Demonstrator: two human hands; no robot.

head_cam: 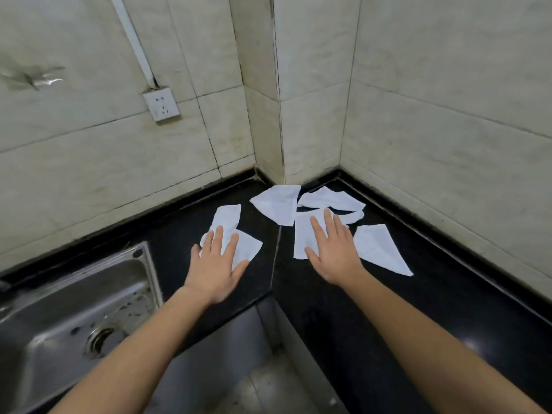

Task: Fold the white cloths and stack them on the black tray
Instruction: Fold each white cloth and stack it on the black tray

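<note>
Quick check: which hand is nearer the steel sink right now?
Left. The left hand lies flat on a white cloth just right of the sink; the right hand lies on another cloth farther right, past the counter seam.

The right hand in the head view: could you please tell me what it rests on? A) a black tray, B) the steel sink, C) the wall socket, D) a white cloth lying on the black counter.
D: the right hand lies with straight fingers flat on a white cloth spread on the black counter.
</note>
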